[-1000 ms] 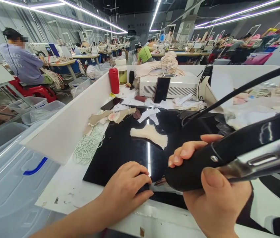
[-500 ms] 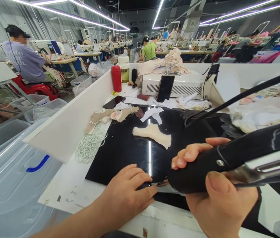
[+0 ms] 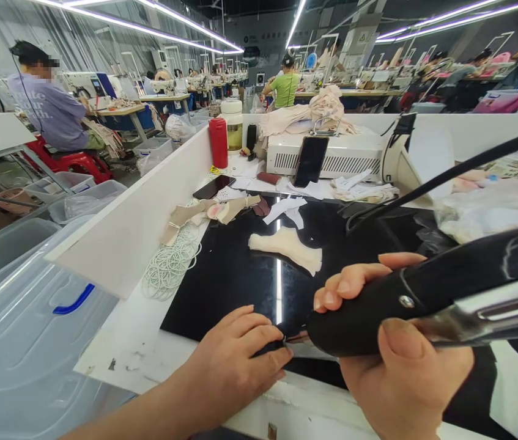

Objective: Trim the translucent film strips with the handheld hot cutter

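Note:
My right hand (image 3: 405, 354) is wrapped round a black tool with a long metal lever (image 3: 424, 299), its thumb pressed against the lever side. The tool is large and close to the camera; its kind does not show. At the panel's front edge my left hand (image 3: 240, 360) has its fingers curled over a small dark rounded piece (image 3: 270, 346), largely hidden by them. A thin brownish strip (image 3: 299, 337) shows between the hands. Beyond them, a cream fabric piece (image 3: 288, 247) lies on the glossy black panel (image 3: 222, 287).
White paper pieces (image 3: 286, 211), beige fabric scraps (image 3: 231, 209) and a pale cord bundle (image 3: 171, 269) lie around the panel. A phone (image 3: 311, 161) leans on a white machine (image 3: 350, 157) near a red bottle (image 3: 218, 142). A black cable (image 3: 446, 174) crosses the right side.
The whole view has shifted slightly. Both hands keep nearly the same places and grips, and the fabric piece lies where it was.

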The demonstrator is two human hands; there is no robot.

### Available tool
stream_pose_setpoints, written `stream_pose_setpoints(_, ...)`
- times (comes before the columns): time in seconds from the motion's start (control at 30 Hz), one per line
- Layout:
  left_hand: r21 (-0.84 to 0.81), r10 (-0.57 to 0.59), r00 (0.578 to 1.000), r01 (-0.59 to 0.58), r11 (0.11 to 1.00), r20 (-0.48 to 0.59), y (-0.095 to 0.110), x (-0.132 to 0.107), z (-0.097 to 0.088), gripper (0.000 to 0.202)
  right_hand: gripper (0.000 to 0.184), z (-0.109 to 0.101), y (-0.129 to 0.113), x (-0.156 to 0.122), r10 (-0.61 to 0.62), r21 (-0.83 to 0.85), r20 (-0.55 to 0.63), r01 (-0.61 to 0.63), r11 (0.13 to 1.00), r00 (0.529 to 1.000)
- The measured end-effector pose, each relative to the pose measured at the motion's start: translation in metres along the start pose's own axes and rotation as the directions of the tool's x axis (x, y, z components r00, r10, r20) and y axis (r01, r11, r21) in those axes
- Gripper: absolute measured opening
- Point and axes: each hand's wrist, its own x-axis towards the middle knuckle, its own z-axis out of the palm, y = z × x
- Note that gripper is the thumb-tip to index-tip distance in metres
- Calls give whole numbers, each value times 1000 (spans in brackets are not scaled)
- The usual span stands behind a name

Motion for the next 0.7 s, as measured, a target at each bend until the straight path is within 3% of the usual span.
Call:
stream_pose_setpoints(0.23,-36,7,1000,-6,999,5,0,3,-2,17,32,1,0,1,-2,-35,5,2,999,1000)
stream_pose_setpoints(0.47,-77,-55,998,54,996,-8,-2,0,-5,17,47,4,-9,1,1,46,-97,3,999,995)
stream_pose_setpoints(0.7,-76,-50,999,51,996,17,-4,4,-5,16,42,4,-11,-4,22,18,-45,-21,1000,999)
